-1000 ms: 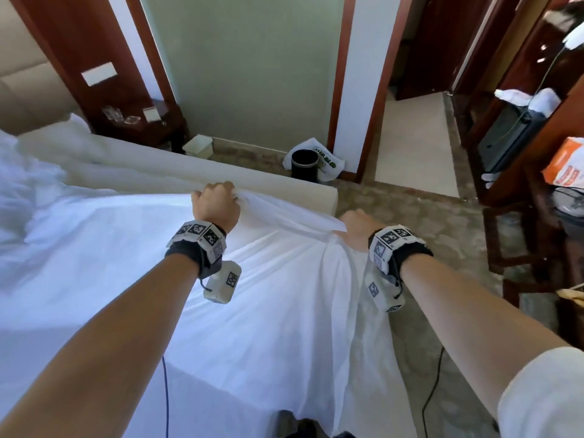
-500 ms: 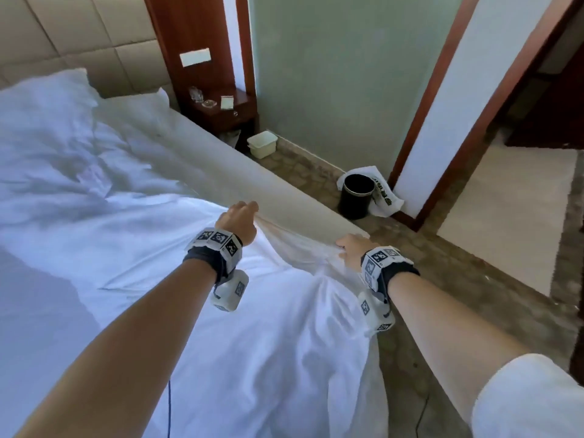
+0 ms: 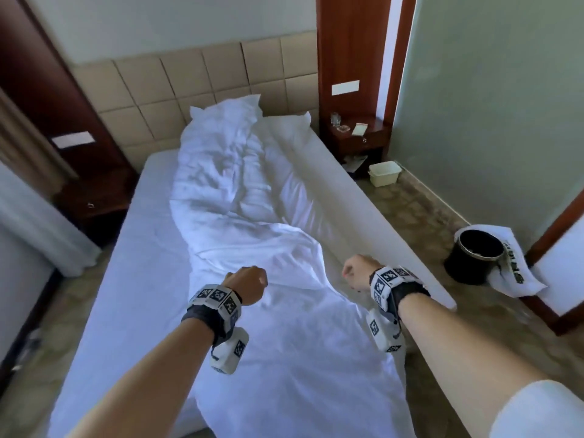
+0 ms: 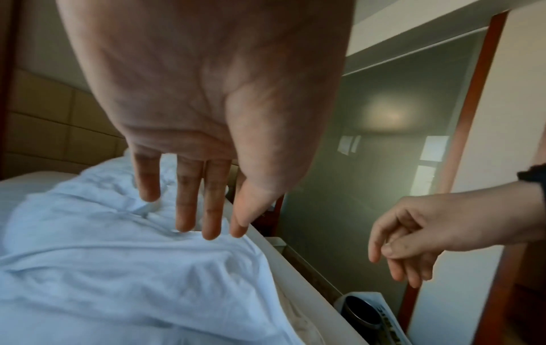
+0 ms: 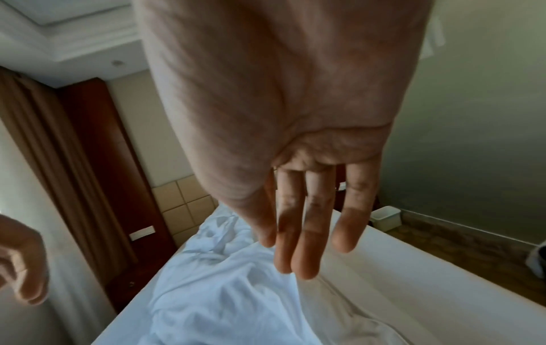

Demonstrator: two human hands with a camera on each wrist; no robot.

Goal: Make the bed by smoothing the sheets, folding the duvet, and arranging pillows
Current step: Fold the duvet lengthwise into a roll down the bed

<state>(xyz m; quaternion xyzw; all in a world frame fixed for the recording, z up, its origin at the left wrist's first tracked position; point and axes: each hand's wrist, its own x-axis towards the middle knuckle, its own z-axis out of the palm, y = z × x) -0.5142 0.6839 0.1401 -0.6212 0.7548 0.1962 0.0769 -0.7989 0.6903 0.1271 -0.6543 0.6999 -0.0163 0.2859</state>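
A crumpled white duvet (image 3: 252, 216) lies in a long bunched strip down the bed, from the headboard toward me, over a white sheet (image 3: 142, 248). A white pillow corner (image 3: 300, 120) shows at the bed's far right. My left hand (image 3: 246, 284) hovers over the near part of the duvet, fingers hanging straight and holding nothing (image 4: 192, 198). My right hand (image 3: 358, 273) hovers just right of the duvet's edge, also empty, fingers extended (image 5: 298, 233). In both wrist views the duvet (image 4: 118, 268) (image 5: 221, 291) lies below the fingertips, apart from them.
A bare mattress edge (image 3: 379, 235) runs along the bed's right side. On the floor to the right stand a black bin with a white bag (image 3: 477, 257) and a small white bin (image 3: 384, 173). Wooden nightstands (image 3: 357, 134) (image 3: 94, 200) flank the tan headboard (image 3: 189, 86).
Both hands have let go of the duvet edge they were gripping and lifted off it. The view has swung left toward the head of the bed.
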